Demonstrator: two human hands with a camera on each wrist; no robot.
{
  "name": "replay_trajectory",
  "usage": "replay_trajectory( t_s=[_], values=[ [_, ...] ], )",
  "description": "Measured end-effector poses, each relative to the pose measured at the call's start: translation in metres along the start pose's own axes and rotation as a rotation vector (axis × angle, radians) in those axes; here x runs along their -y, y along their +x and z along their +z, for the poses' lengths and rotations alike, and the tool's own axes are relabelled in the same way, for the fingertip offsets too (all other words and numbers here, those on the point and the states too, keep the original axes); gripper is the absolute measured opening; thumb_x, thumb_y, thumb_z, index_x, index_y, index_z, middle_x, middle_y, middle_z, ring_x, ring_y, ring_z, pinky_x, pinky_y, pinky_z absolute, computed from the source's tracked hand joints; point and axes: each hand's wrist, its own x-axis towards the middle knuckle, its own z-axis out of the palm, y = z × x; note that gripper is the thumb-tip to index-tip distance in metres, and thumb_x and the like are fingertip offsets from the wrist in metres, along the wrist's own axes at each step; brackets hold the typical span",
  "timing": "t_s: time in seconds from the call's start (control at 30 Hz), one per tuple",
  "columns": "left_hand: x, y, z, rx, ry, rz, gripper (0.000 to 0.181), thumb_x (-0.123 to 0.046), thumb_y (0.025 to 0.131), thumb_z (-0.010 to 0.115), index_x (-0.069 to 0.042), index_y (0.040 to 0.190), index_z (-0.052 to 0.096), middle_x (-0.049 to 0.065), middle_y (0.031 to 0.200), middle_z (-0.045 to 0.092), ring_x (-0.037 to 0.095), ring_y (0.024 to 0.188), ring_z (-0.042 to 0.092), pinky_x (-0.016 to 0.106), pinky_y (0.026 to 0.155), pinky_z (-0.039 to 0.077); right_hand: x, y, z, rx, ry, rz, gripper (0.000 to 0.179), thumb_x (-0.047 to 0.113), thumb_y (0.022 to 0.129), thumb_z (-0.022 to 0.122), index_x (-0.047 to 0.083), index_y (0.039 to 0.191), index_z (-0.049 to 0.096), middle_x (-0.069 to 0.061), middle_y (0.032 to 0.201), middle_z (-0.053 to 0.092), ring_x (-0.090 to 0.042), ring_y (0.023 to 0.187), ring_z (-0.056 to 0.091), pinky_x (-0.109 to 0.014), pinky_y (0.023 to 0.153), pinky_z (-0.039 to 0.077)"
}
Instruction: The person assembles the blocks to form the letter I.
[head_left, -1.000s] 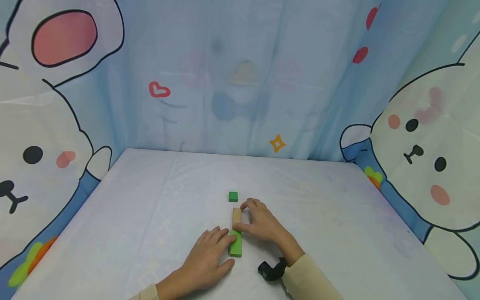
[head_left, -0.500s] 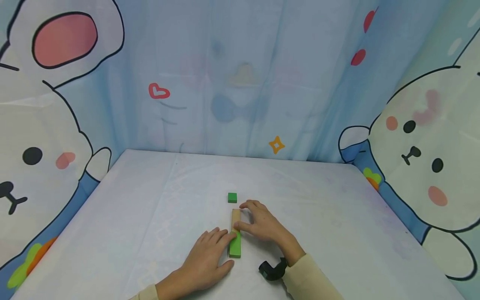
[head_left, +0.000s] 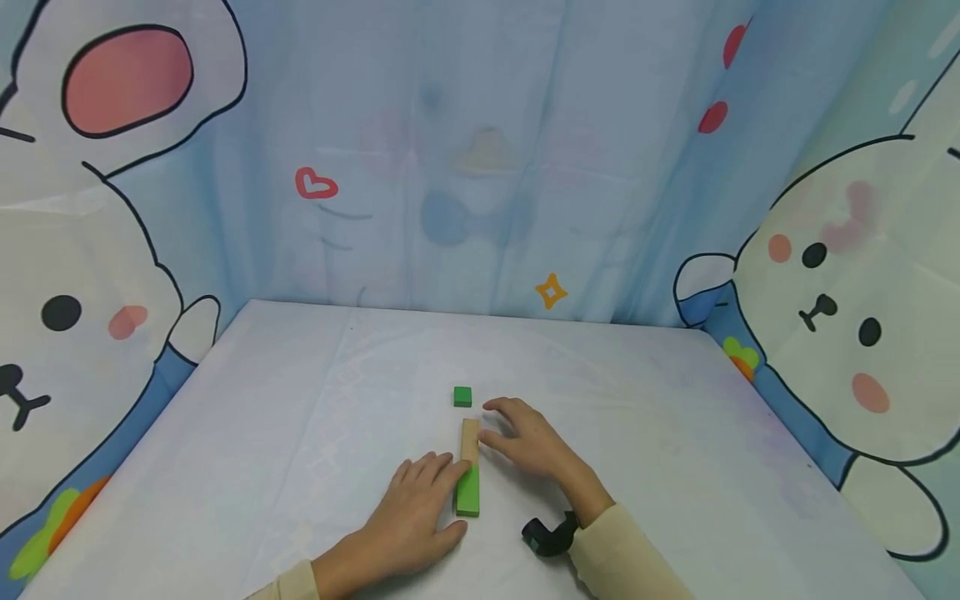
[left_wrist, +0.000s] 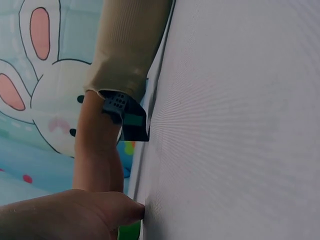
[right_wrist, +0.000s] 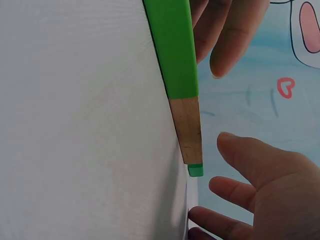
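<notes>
A long green block (head_left: 468, 497) and a plain wooden block (head_left: 470, 440) lie end to end in one line on the white table. Beyond them, a small green cube (head_left: 462, 397) sits apart. My left hand (head_left: 420, 508) lies at the left of the green block, fingers extended, the index fingertip at its far end near the joint. To the right of the wooden block is my right hand (head_left: 534, 442), thumb and fingers spread with nothing between them. The right wrist view shows a gap between that thumb (right_wrist: 250, 150) and the wooden block (right_wrist: 188, 130).
A black wrist camera (head_left: 550, 535) is strapped at the right sleeve, close to the tabletop. The table's far edge (head_left: 420, 311) meets a blue curtain (head_left: 360, 100) printed with cartoon rabbits.
The right thumb and fingers have come off the wooden block and moved slightly right. The left hand has stayed nearly still, and the blocks keep their line.
</notes>
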Motion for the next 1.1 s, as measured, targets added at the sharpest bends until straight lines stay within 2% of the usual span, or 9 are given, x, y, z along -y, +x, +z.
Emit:
replay_trajectory(
  t_s=[0.27, 0.4, 0.6, 0.8, 1.1],
  values=[
    [0.004, 0.007, 0.005, 0.007, -0.01, -0.019, 0.071, -0.046, 0.097, 0.065, -0.016, 0.157, 0.041, 0.018, 0.161, 0.042, 0.043, 0.15, 0.036, 0.074, 0.117, 0.027, -0.005, 0.007, 0.004, -0.039, 0.005, -0.018, 0.039, 0.031, 0.098, 0.071, 0.014, 0.133, 0.066, -0.011, 0.141, 0.063, -0.033, 0.14, 0.053, -0.056, 0.116, 0.042],
    [0.006, 0.014, 0.004, 0.009, -0.053, -0.027, 0.067, -0.051, 0.101, 0.057, -0.016, 0.156, 0.042, 0.019, 0.162, 0.039, 0.043, 0.152, 0.033, 0.074, 0.118, 0.023, -0.008, 0.012, 0.003, -0.055, 0.007, -0.026, 0.04, 0.029, 0.098, 0.071, 0.013, 0.134, 0.066, -0.011, 0.142, 0.063, -0.033, 0.141, 0.052, -0.055, 0.118, 0.041],
    [0.012, 0.024, 0.003, -0.016, -0.088, -0.032, 0.062, -0.047, 0.106, 0.049, -0.014, 0.157, 0.042, 0.02, 0.161, 0.04, 0.045, 0.152, 0.032, 0.074, 0.119, 0.021, -0.01, 0.021, 0.003, -0.061, -0.005, -0.034, 0.043, 0.029, 0.097, 0.072, 0.011, 0.135, 0.064, -0.013, 0.144, 0.061, -0.035, 0.142, 0.051, -0.056, 0.119, 0.039],
    [0.017, 0.03, 0.004, -0.039, -0.098, -0.033, 0.056, -0.041, 0.107, 0.047, -0.015, 0.156, 0.045, 0.021, 0.16, 0.042, 0.047, 0.152, 0.031, 0.073, 0.12, 0.02, -0.01, 0.029, 0.002, -0.076, -0.005, -0.047, 0.043, 0.028, 0.097, 0.072, 0.01, 0.135, 0.064, -0.014, 0.143, 0.062, -0.036, 0.141, 0.052, -0.056, 0.117, 0.04],
    [0.017, 0.03, 0.007, -0.043, -0.065, -0.039, 0.052, -0.042, 0.106, 0.05, -0.019, 0.152, 0.053, 0.021, 0.16, 0.042, 0.046, 0.152, 0.033, 0.072, 0.12, 0.021, -0.01, 0.038, 0.003, -0.067, 0.001, -0.055, 0.045, 0.031, 0.099, 0.069, 0.01, 0.138, 0.063, -0.015, 0.147, 0.059, -0.037, 0.143, 0.05, -0.058, 0.118, 0.039]
  ],
)
